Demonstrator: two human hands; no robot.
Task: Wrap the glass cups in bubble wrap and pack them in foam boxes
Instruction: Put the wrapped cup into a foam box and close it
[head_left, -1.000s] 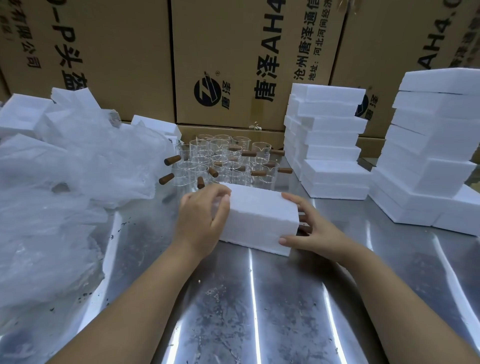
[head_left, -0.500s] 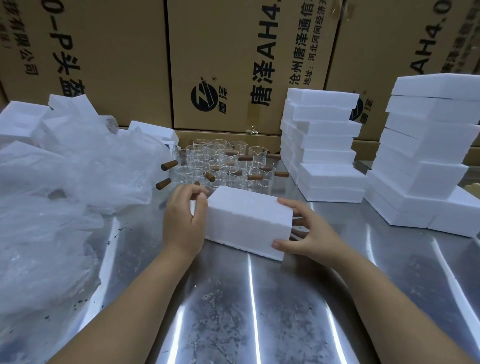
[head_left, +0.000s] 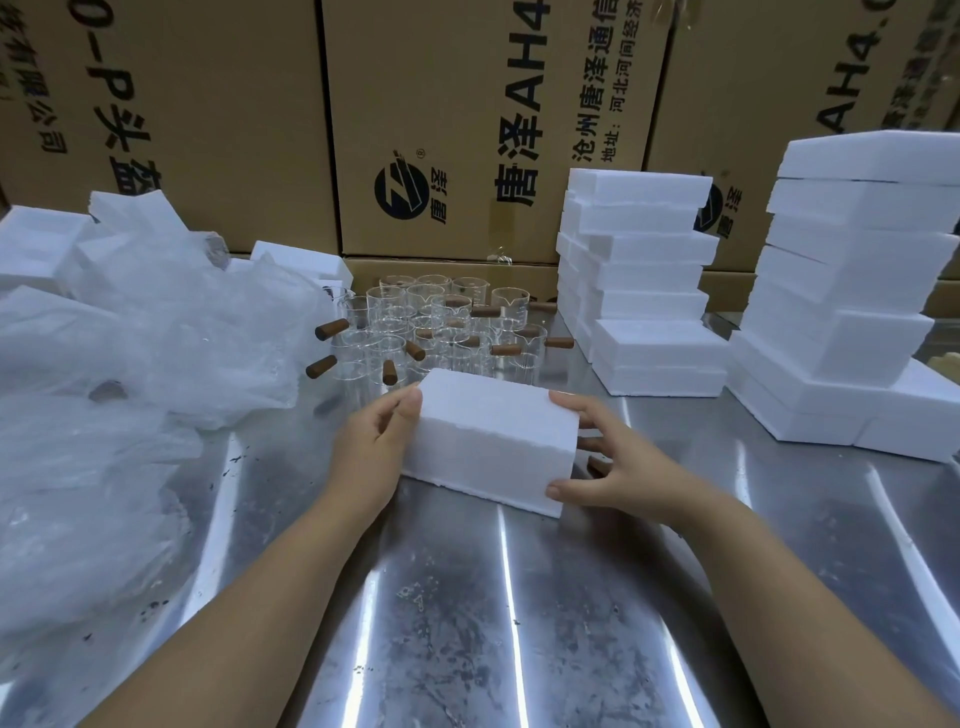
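Both hands on it: left hand (head_left: 371, 447) and right hand (head_left: 618, 470) clamp the foam box (head_left: 493, 436) end to end on the worktop (head_left: 467, 623), cups (head_left: 441, 327) just beyond the grip.

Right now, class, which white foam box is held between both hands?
The lone foam box at centre front, gripped by the left hand and right hand; all others sit stacked, untouched.
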